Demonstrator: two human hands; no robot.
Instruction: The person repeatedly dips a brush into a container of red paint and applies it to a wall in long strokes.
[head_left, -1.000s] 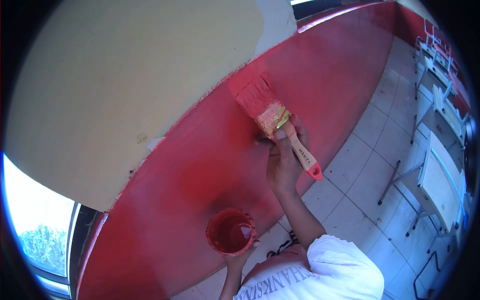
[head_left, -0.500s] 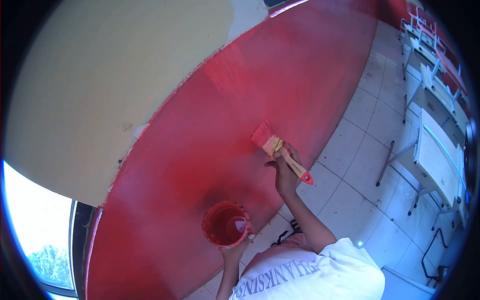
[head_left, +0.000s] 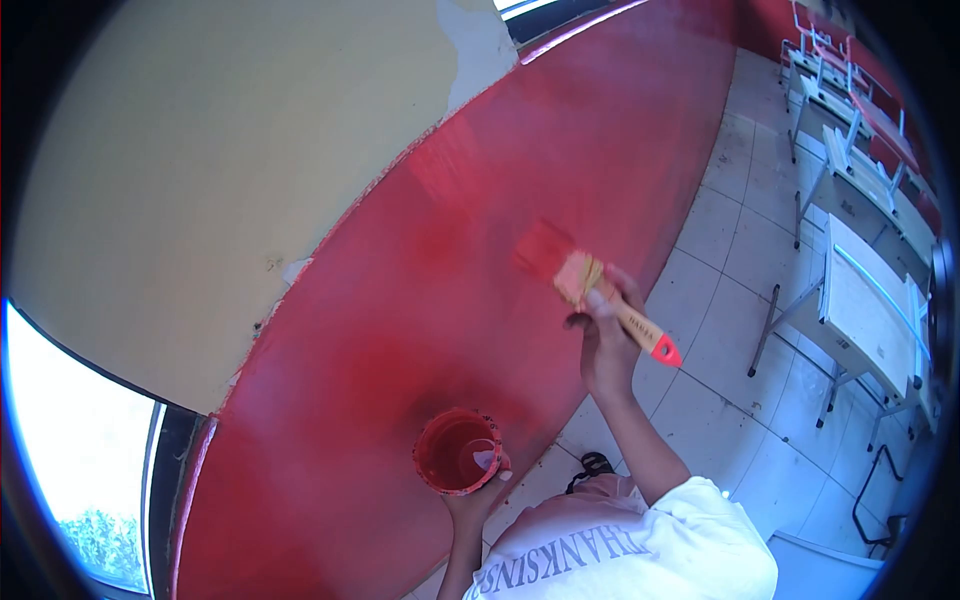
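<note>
My right hand (head_left: 610, 320) is closed around the wooden handle of a paintbrush (head_left: 632, 322), near its yellow-banded ferrule. The red bristles lie at the red-painted wall (head_left: 480, 280) and look slightly blurred; whether they press on it is hard to tell. Lower down, my left hand (head_left: 480, 495) grips a red paint bucket (head_left: 432, 455) from below and the side. The bucket's open top faces the camera, with red inside and a pale patch by its right side. Most of the left fingers are hidden behind the bucket.
A cream wall section (head_left: 230, 160) borders the red one at upper left. A bright window (head_left: 80, 440) is at lower left. Desks (head_left: 860, 290) with chairs line the right side on a tiled floor (head_left: 700, 330). A pale bin-like object (head_left: 820, 568) stands at lower right.
My right hand and the brush have moved right and slightly down in view. The bucket and left hand sit slightly farther right. The camera view has shifted a little.
</note>
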